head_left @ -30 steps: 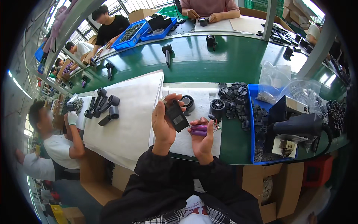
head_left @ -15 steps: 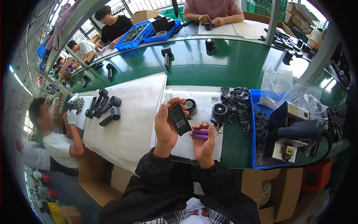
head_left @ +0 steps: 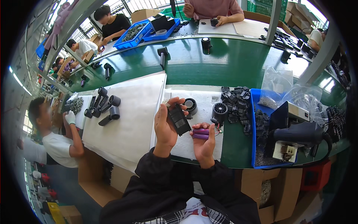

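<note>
My left hand point(head_left: 164, 132) is closed around a black rectangular plastic case point(head_left: 179, 121), tilted above the white work sheet point(head_left: 181, 149). Beside it, my right hand point(head_left: 204, 148) is turned palm up, its fingers curled on a pair of purple cylindrical battery cells point(head_left: 200, 134). Thin wires and a small green piece stick out at the cells' right end. Case and cells are close but apart. Just beyond my hands, two round black fan housings stand on the sheet: one point(head_left: 191, 106) is partly behind the case, the other point(head_left: 220, 111) shows its vaned grille.
Loose black plastic parts point(head_left: 235, 102) lie heaped right of the sheet. A blue bin point(head_left: 254, 149) holds more parts and a dark device point(head_left: 298, 132). Black handheld fan bodies point(head_left: 108, 108) rest on pale boards at left. Beyond runs a green conveyor point(head_left: 231, 61); co-workers sit around.
My hands, the case and the cells have barely moved. The pieces on the green conveyor have shifted slightly left. Across it, a co-worker in pink has raised one hand from a round black part.
</note>
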The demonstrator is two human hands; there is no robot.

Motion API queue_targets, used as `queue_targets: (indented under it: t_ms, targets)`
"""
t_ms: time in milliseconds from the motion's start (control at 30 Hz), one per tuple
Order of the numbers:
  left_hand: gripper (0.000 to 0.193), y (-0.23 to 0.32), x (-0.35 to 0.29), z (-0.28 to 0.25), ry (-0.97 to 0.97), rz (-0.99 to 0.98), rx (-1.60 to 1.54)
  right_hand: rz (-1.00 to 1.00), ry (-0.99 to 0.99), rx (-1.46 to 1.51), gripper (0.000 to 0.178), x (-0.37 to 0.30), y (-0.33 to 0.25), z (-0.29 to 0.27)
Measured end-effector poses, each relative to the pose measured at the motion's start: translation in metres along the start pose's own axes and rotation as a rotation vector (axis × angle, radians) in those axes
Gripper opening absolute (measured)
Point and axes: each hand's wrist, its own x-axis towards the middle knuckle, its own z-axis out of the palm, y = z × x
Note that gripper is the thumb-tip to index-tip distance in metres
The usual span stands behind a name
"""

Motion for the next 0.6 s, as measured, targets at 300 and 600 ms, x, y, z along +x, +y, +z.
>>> queue_targets:
  t_ms: [300,600]
  targets:
    - [0.031,0.027,-0.004,-0.002,0.112,0.014,0.0,0.009,0.084,-0.086,0.033,-0.003,0.004,0.006]
    - [0.03,0.154,-0.004,-0.006,0.038,0.631,0.955,0.002,0.038,-0.143,0.03,-0.015,0.004,0.001]
